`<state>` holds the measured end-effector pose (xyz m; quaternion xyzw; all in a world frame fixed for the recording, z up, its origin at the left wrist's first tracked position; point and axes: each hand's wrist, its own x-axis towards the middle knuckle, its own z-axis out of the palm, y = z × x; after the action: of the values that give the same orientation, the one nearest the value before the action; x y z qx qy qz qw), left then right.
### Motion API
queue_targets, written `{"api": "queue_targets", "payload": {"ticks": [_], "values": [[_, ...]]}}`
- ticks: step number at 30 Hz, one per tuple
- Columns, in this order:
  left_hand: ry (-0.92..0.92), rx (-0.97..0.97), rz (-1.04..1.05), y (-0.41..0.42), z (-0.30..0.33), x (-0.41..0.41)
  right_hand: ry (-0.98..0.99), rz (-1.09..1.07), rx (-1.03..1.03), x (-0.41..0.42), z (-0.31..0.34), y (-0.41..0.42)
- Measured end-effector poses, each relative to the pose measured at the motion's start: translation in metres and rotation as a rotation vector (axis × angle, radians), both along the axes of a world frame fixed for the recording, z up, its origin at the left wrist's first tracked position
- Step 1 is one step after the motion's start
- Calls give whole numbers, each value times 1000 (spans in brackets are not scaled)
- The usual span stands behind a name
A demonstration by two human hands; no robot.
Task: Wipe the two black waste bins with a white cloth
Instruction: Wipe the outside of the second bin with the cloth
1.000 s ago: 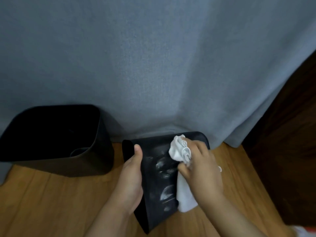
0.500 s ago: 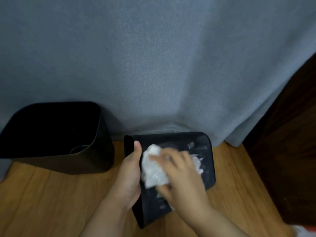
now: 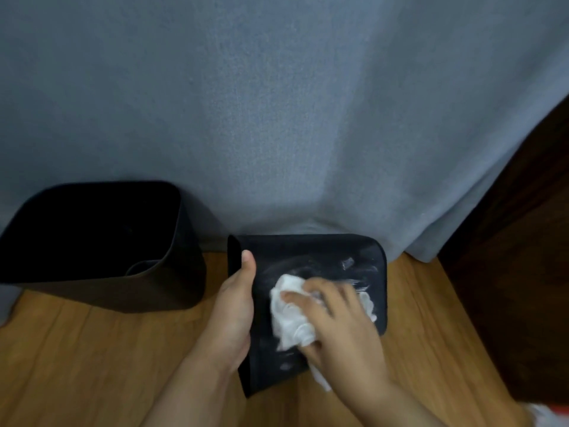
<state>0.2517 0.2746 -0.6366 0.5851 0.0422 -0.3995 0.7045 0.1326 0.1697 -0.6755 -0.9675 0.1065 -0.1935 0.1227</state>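
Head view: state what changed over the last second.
The right hand carried the white cloth from the tipped bin's far right corner across its upturned face toward the left hand, and more of that face has turned toward the camera. The left hand keeps its grip on the bin's left edge. The upright bin and grey curtain stayed put.

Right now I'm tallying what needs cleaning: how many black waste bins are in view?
2. One bin stands upright at left against the grey curtain. The other bin is tipped over at centre, gripped by the left hand.
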Motion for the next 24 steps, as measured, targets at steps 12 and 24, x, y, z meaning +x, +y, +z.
{"api": "queue_targets", "payload": {"ticks": [12,24], "values": [[-38,49,104,0,-2,0,-65,-231,371,1,-8,-25],[5,60,122,1,-2,-7,-33,-278,310,16,2,-40]]}}
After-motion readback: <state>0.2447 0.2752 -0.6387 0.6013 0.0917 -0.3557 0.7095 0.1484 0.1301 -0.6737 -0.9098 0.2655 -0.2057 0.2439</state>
